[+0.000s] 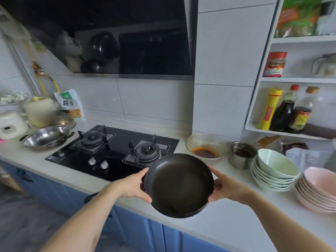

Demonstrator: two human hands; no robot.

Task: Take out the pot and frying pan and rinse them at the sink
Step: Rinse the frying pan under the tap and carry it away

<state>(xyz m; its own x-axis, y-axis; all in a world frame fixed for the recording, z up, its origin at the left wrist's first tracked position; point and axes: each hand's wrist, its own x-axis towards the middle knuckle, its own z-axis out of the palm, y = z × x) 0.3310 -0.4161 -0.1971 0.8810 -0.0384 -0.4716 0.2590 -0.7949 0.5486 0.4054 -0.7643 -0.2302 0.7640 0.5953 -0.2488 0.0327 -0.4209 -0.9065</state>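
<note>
A round black frying pan (pixel 179 185) hangs above the front of the counter, just right of the stove, tilted with its inside toward me. My left hand (pixel 135 185) grips its left rim, thumb over the top edge. My right hand (pixel 224 186) grips the right rim the same way. No handle of the pan shows. A shallow steel pot with two black handles (pixel 46 137) sits on the counter to the left of the stove. No sink is in view.
A black two-burner gas stove (pixel 112 148) lies in the pale counter (pixel 236 220). On the right stand a glass bowl of red sauce (pixel 205 149), a small steel pot (pixel 241 155), stacked green bowls (pixel 274 171) and pink bowls (pixel 318 190). Bottles fill the shelf (pixel 291 110).
</note>
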